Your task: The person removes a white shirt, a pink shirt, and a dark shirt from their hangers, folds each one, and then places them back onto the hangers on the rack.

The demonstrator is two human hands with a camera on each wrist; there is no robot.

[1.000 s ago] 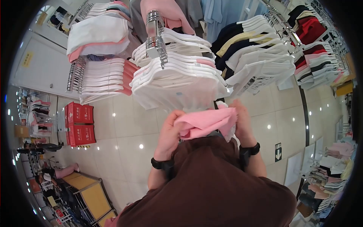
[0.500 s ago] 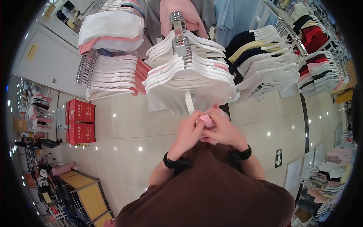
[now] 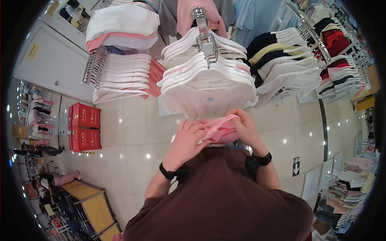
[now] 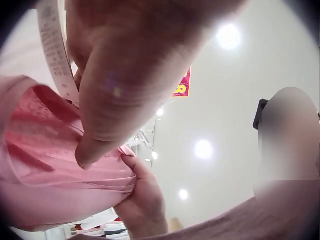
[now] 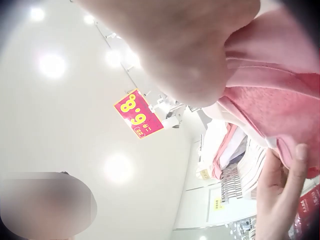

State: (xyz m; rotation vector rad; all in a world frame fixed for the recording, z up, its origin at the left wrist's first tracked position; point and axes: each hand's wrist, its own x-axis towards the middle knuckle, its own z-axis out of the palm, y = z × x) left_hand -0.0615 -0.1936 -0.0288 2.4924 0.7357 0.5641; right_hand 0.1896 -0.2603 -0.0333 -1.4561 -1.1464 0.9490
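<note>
Gripping one pink garment (image 3: 220,131), two hands (image 3: 185,141) hold it between them.

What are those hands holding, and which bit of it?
A pink garment, by the rim of its opening: the left hand pinches one side, the right hand the other.

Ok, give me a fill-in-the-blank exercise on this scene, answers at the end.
1. The left hand and the right hand both hold a ____ garment.
2. The stacked red boxes stand to the person's ____.
3. The straps on both wrists are ____.
4. The shirt that the person wears is dark ____.

Missing words: pink; left; black; brown.
</note>
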